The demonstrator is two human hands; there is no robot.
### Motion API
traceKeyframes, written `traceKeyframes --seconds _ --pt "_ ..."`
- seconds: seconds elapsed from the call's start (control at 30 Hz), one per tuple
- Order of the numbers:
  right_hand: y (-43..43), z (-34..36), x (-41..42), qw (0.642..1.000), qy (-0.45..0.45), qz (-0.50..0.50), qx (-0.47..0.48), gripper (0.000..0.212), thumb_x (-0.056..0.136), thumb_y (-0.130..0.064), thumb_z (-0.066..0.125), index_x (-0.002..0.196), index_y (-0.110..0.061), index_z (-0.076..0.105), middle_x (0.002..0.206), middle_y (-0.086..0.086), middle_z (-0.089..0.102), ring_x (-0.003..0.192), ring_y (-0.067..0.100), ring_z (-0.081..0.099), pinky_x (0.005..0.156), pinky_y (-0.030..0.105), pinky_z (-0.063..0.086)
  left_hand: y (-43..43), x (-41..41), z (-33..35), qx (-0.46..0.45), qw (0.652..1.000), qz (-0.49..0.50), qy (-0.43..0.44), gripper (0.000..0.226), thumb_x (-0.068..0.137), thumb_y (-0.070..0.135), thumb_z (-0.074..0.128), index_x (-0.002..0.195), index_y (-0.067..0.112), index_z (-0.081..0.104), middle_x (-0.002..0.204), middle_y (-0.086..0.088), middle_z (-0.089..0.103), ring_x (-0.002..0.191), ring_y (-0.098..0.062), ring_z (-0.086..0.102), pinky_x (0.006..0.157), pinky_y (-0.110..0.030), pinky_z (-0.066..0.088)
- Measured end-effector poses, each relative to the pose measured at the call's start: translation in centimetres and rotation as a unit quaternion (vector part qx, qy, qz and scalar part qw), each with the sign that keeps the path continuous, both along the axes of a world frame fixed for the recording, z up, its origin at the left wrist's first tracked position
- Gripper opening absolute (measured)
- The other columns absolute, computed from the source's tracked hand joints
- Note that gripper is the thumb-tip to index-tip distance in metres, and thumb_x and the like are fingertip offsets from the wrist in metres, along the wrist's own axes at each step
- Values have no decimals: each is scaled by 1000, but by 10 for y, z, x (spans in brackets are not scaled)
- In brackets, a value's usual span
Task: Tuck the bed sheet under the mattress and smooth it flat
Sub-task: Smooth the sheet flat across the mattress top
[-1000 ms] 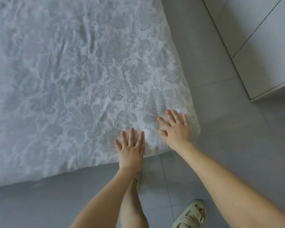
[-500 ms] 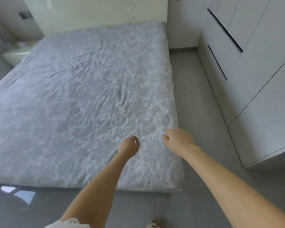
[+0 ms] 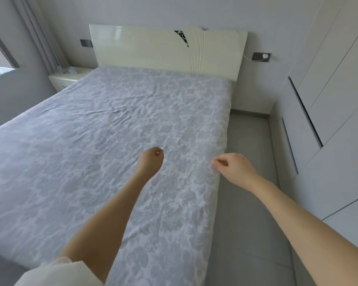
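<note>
A pale grey floral bed sheet (image 3: 103, 141) covers the whole mattress, lightly wrinkled, with its right edge dropping down the mattress side (image 3: 221, 182). My left hand (image 3: 150, 162) hovers over the sheet's right half, curled into a loose fist with nothing in it. My right hand (image 3: 233, 168) hangs above the bed's right edge, fingers curled in with thumb and forefinger close together; no cloth shows between them.
A cream headboard (image 3: 153, 48) stands at the far end, with a nightstand (image 3: 68, 78) and curtain (image 3: 39, 34) at the far left. White wardrobe doors (image 3: 329, 120) line the right. A narrow strip of grey tiled floor (image 3: 248, 162) runs between bed and wardrobe.
Both hands lifted off the sheet's near corner, where they lay flat, and curled shut. The view rose from that corner to the whole bed and headboard.
</note>
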State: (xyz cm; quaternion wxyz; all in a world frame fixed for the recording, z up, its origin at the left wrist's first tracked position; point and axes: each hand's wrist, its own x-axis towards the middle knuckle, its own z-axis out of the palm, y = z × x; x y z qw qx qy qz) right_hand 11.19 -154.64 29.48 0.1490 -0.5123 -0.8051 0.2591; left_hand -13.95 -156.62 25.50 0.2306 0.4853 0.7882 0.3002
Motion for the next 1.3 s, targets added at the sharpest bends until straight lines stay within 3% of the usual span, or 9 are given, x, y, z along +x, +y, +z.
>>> traceKeyframes --seconds 0.17,0.37,0.57,0.73,0.87,1.0,1.07,1.17,1.3 --pt "101 8 38 997 65 -5 -32 31 95 -29 52 89 -6 71 83 3 72 80 17 68 83 41 52 84 18 12 26 999 43 8 29 97 27 46 117 15 63 112 -2 66 100 -19 60 73 -26 40" --pt "237 12 91 996 65 57 -19 33 94 -33 52 93 -6 70 88 8 71 85 23 66 85 45 51 175 62 4 48 989 136 -6 29 96 26 46 116 15 63 111 -3 67 99 -20 61 73 -27 41" --pt "361 17 112 990 79 99 -55 24 95 -33 53 101 -17 70 92 -3 71 88 14 66 87 38 51 236 92 4 26 978 205 2 28 96 25 47 115 14 64 110 -4 67 98 -20 60 70 -27 38" --pt "475 6 76 978 73 182 -71 29 96 -34 51 109 -15 68 103 -4 69 96 13 64 87 31 50 324 75 -3 7 964 264 29 28 95 26 46 116 18 63 113 -3 66 97 -24 60 71 -28 39" --pt "577 -11 37 973 74 204 -77 27 95 -32 52 109 -15 68 99 -5 69 95 13 64 85 29 50 416 47 -28 3 954 300 6 28 95 24 47 115 15 64 110 -6 67 92 -27 60 71 -28 41" --pt "686 -23 -12 967 11 239 -83 28 96 -33 50 108 -15 69 93 -10 65 92 10 61 78 24 44 504 13 -47 -30 944 327 -32 30 96 25 46 117 14 63 113 -8 65 90 -23 59 71 -29 41" --pt "740 -30 -42 966 0 246 -84 30 97 -33 49 101 -12 70 89 -7 67 88 13 62 75 28 47 543 -6 -51 -27 935 349 -47 30 96 24 46 118 13 63 116 -8 65 100 -25 59 75 -29 41" --pt "815 -47 -92 959 -23 269 -86 36 96 -35 49 94 -6 69 89 12 70 87 27 65 82 44 52 595 -34 -57 -4 919 385 -81 29 96 25 47 116 14 64 112 -7 66 103 -22 59 80 -30 42" --pt "912 -84 -171 940 -76 323 -83 38 97 -34 47 93 -4 69 89 17 69 87 31 64 82 46 52 664 -74 -61 64 890 437 -119 26 95 26 47 112 16 64 102 -3 70 97 -20 63 86 -37 49"
